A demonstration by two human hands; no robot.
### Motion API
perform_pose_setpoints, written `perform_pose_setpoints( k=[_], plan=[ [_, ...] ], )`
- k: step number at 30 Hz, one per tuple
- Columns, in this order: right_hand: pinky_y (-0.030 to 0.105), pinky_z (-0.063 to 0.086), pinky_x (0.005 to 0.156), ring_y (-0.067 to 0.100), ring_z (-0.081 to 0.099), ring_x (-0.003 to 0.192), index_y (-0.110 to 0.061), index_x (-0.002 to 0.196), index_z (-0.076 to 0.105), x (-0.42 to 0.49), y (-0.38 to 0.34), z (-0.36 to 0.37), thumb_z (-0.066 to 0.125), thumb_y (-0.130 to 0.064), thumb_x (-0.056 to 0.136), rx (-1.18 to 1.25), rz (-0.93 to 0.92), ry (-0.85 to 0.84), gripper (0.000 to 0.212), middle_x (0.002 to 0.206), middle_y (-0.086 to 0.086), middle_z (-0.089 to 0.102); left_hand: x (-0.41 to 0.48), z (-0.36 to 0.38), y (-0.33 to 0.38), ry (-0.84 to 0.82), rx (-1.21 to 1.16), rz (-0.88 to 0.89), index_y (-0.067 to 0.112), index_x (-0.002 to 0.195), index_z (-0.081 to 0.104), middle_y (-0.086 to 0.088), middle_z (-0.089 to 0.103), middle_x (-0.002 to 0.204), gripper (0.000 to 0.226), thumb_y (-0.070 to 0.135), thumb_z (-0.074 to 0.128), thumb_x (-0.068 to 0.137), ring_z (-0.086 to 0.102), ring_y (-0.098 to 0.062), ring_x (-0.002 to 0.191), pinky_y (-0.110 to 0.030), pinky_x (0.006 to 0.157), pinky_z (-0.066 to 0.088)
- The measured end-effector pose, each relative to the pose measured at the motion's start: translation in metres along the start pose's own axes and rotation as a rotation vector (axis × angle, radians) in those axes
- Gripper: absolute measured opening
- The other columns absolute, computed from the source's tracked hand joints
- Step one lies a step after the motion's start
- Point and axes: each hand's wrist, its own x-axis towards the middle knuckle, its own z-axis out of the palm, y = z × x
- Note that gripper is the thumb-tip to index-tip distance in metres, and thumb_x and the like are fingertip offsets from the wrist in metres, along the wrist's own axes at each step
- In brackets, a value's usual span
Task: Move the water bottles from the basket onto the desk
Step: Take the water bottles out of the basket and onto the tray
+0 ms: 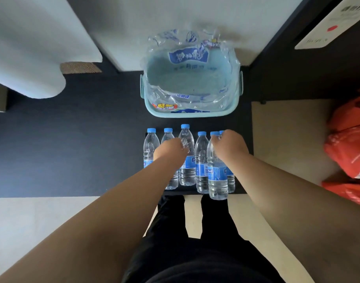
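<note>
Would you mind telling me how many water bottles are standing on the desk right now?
6 clear plastic water bottles with blue caps stand in a row on the dark desk, left to right, and one mostly hidden behind the right hand.

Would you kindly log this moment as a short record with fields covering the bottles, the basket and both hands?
bottles on desk: six water bottles, blue caps, upright in a row
desk: dark surface
basket: pale green basket, behind the row, no bottles, only clear plastic wrap
left hand: left hand on a bottle in mid-row
right hand: right hand gripping the bottle tops at the right end
</note>
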Motion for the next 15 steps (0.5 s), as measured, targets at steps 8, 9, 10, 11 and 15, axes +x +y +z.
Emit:
perform_pose_setpoints(
  k=[8,9,10,11,15],
  plan=[
    [0.035,0.053,0.059,0.022,0.067,0.074,-0.016,0.135,0.054,-0.022,0.036,0.001,0.041,-0.057,0.104,-0.123,-0.053,0.024,0.053,0.094,0.002,0.068,-0.017,0.018,-0.049,-0.003,0.020,0.028,0.033,0.105,0.057,0.009,0.064,0.085,0.019,0.049,0.053,0.096,0.062,-0.014,0.068,-0.029,0.056,0.048],
    [0.033,0.049,0.058,0.021,0.066,0.073,-0.018,0.135,0.054,-0.023,0.042,0.001,0.039,-0.057,0.104,-0.148,-0.052,0.022,0.052,0.092,0.000,0.067,-0.019,0.019,-0.057,-0.003,0.027,0.015,0.033,0.107,0.057,0.009,0.063,0.086,0.020,0.049,0.053,0.096,0.063,-0.016,0.070,-0.030,0.058,0.050],
    [0.032,0.046,0.058,0.021,0.065,0.074,-0.018,0.135,0.055,-0.024,0.048,0.001,0.038,-0.057,0.104,-0.172,-0.049,0.020,0.052,0.092,-0.001,0.066,-0.021,0.019,-0.064,-0.001,0.037,0.003,0.032,0.110,0.058,0.010,0.062,0.088,0.023,0.050,0.053,0.097,0.063,-0.016,0.072,-0.030,0.060,0.049],
    [0.032,0.044,0.057,0.020,0.064,0.074,-0.019,0.136,0.054,-0.024,0.054,0.000,0.037,-0.056,0.105,-0.196,-0.047,0.013,0.052,0.092,0.000,0.067,-0.022,0.020,-0.071,0.002,0.045,-0.008,0.032,0.111,0.058,0.010,0.060,0.089,0.025,0.052,0.053,0.098,0.062,-0.017,0.074,-0.031,0.061,0.048],
    [0.037,0.057,0.064,0.021,0.066,0.075,-0.016,0.134,0.054,-0.023,0.073,-0.001,0.038,-0.052,0.107,-0.300,-0.058,-0.025,0.048,0.090,0.002,0.067,-0.024,0.024,-0.100,0.008,0.046,-0.074,0.032,0.107,0.057,0.007,0.063,0.087,0.022,0.051,0.054,0.096,0.064,-0.015,0.072,-0.030,0.060,0.051]
  ],
)
